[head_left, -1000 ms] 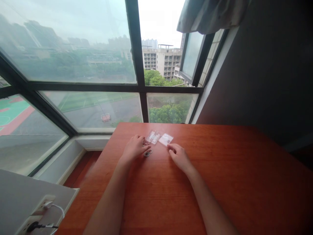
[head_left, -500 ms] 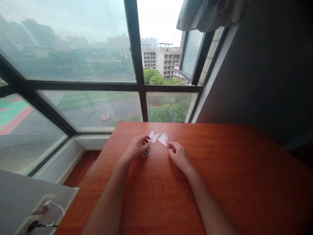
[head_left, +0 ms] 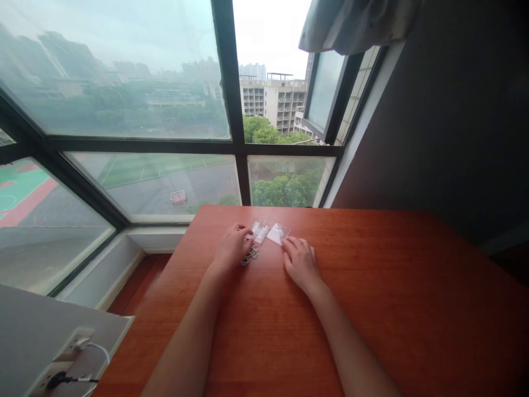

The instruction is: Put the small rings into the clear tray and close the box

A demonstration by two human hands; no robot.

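A small clear plastic box [head_left: 260, 230] rests near the far edge of the wooden table. My left hand [head_left: 234, 246] is at its left side, with bent fingers closed on the box's edge. Just below those fingers lies a loose cluster of several thin pale rings [head_left: 250, 255]. To the right of the box is a flat, clear square piece [head_left: 276, 234] with a white patch, which looks like a lid. My right hand [head_left: 301, 262] lies on the table with its fingers stretched out, the tips at the square piece's lower right corner.
The reddish-brown table [head_left: 380, 286] stretches wide to the right. Beyond its far edge rises a dark-framed window [head_left: 152, 146]. A wall outlet with plugged-in cables [head_left: 68, 380] sits at the lower left, and a grey curtain [head_left: 355, 25] hangs at the upper right.
My left hand has shifted off the rings, which now show more fully. The fingers of my right hand have straightened and moved onto the square piece's corner.
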